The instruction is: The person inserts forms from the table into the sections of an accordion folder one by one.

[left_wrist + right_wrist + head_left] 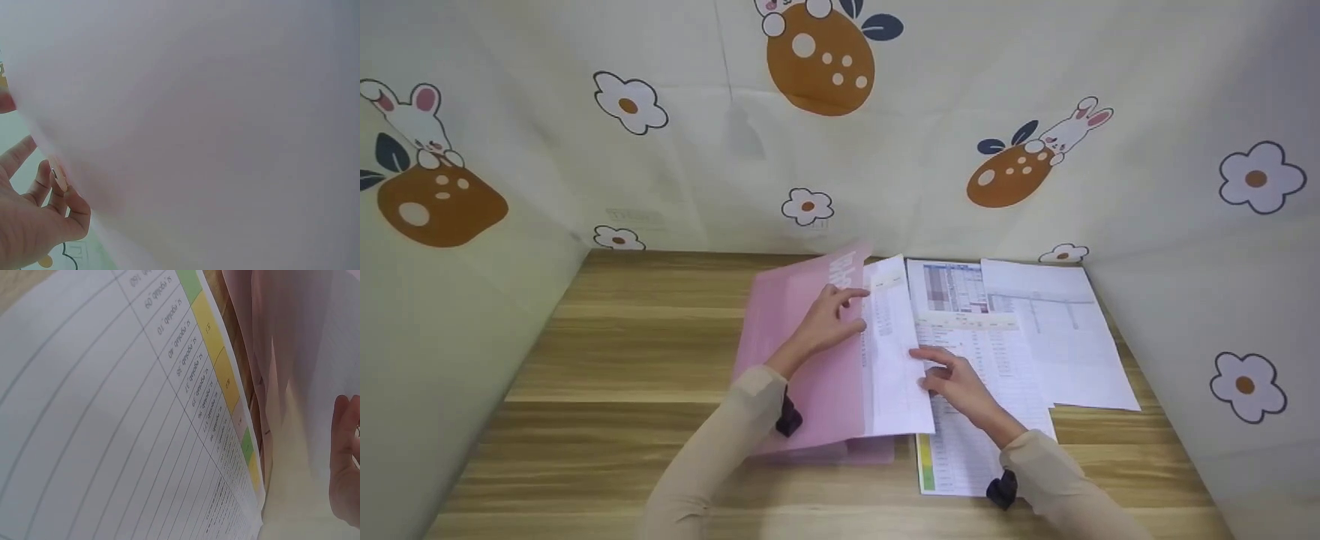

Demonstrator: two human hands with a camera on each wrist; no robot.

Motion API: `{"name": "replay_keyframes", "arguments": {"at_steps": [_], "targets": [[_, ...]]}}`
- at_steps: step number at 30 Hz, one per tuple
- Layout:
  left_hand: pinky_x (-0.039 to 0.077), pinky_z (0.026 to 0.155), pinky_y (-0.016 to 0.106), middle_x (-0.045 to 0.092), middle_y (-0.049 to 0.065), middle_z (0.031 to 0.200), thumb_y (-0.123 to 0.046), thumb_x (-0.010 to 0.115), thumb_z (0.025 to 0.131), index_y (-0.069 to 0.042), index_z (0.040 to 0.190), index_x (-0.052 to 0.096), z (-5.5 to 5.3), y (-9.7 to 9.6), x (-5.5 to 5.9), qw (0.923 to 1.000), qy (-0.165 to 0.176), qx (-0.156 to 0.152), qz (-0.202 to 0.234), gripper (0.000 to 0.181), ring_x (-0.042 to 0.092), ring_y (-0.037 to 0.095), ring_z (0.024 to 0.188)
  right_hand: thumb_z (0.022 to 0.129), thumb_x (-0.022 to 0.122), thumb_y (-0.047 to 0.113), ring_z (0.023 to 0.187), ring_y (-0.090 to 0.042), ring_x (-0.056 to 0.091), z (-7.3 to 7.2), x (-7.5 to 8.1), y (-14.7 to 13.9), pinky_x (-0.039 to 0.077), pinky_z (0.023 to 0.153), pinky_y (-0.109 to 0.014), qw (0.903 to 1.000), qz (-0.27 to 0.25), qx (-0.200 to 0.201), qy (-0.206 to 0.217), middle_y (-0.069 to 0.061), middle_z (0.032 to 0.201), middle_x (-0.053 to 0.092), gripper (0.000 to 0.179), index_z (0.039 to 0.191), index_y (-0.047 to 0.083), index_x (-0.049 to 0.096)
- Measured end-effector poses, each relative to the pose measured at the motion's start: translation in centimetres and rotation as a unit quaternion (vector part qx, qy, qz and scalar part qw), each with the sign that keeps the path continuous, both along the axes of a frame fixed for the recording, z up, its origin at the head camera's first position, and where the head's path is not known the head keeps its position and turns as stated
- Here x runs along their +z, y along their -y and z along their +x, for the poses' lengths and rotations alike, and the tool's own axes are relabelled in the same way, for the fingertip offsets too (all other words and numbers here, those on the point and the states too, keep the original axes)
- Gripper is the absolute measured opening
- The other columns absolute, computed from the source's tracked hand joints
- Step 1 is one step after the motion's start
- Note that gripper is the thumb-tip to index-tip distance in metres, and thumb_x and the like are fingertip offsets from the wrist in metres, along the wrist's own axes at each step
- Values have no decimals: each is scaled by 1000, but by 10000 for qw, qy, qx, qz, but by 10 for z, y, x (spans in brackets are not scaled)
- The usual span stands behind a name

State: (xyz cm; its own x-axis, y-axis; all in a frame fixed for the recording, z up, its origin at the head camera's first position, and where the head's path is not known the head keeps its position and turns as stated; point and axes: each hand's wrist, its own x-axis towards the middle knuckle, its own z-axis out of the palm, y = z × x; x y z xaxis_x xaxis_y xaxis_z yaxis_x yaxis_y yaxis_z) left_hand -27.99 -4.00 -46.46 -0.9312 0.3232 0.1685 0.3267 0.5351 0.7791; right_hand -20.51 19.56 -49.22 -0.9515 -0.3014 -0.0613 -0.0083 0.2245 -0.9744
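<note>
A translucent pink plastic folder (787, 330) stands partly open in the middle of the table. A printed white sheet (896, 352) sticks out from its right side, its left part behind the pink cover. My left hand (829, 319) pinches the cover's right edge; in the left wrist view the pale pink sheet fills most of the picture, with the left hand (39, 214) at its edge. My right hand (960, 382) holds the white sheet by its right edge with thumb and fingers. In the right wrist view, part of the right hand (346, 461) shows at the far right.
Right of the folder lie printed table sheets (997, 405), one with yellow and green cells along its left edge. Another white paper (1080, 345) overlaps them at the right. A patterned curtain (930, 150) closes off the back and sides of the wooden table (607, 360).
</note>
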Motion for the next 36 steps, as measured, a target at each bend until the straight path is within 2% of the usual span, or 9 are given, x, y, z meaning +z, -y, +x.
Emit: {"name": "replay_keyframes", "arguments": {"at_steps": [6,14,19,25,30,36], "targets": [[34,63,29,41,7,91,-18,61,70,-16,118,56,0,0,0,10000,68,8,39,48,40,19,75,78,52,-4,83,-23,58,0,0,11,46,69,-31,9995,-310,52,99,-17,124,44,47,124,-1,47],[35,63,29,41,7,90,-18,62,71,-15,118,56,1,0,0,10000,-69,-44,39,48,40,19,76,78,53,-2,78,-18,57,1,-4,27,45,70,-29,9978,-606,-56,253,-18,120,48,49,126,-3,44],[35,63,30,41,8,89,-18,62,70,-14,117,56,0,1,-1,9998,-158,-51,83,47,41,20,77,80,53,0,89,-22,56,5,-4,37,44,74,-29,9982,-598,28,74,-19,127,41,48,126,-5,42],[35,64,30,41,8,89,-17,62,70,-13,116,57,0,1,-1,9997,-204,-59,153,47,42,21,79,78,55,-3,92,-25,54,7,-4,49,44,74,-29,9981,-599,-19,-113,-22,126,41,49,124,-8,42],[35,62,29,41,7,89,-17,61,70,-14,118,56,0,1,-1,9998,-128,-36,119,48,41,20,77,77,55,-6,86,-23,54,10,6,58,45,71,-27,9987,-498,68,-128,-24,123,43,48,124,-10,42],[35,62,29,42,7,89,-16,62,69,-13,117,56,0,0,-2,9996,-250,-41,104,49,42,20,78,75,53,-10,76,-17,52,17,21,70,44,65,-22,9988,-326,205,-317,-28,113,47,47,121,-15,42]]}}
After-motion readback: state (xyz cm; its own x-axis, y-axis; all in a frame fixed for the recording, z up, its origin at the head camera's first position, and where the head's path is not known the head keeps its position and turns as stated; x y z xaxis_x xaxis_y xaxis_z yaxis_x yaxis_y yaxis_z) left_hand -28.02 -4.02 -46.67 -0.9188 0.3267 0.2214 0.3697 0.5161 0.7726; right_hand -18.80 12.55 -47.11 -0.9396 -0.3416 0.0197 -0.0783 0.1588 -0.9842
